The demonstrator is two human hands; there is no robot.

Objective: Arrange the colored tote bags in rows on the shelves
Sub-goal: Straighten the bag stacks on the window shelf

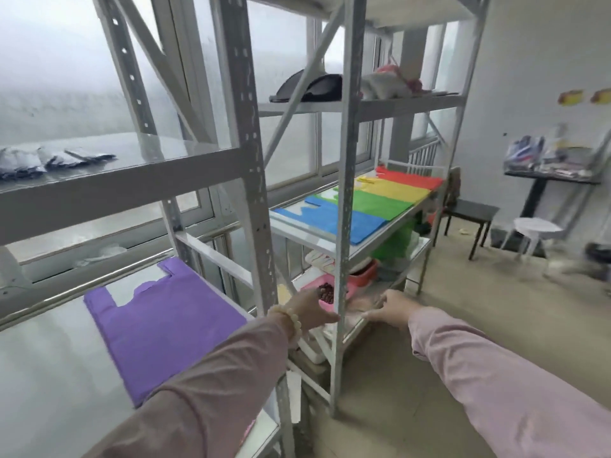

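Metal shelf (49,358), purple tote bag (165,328), handles toward window (49,77), left hand (309,309), right hand (388,312), grips slack, empty

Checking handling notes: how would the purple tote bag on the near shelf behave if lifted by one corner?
Probably floppy: the purple tote bag lies thin and flat on the shelf. Likely light, and it may slide easily on that glossy surface.

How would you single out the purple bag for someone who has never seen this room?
Take the nearer metal rack by the window. On its lower shelf, beside the person's left sleeve, lies the purple tote bag, flat and alone. The blue bag, green bag, yellow bag and red bag lie in a row on the farther rack.
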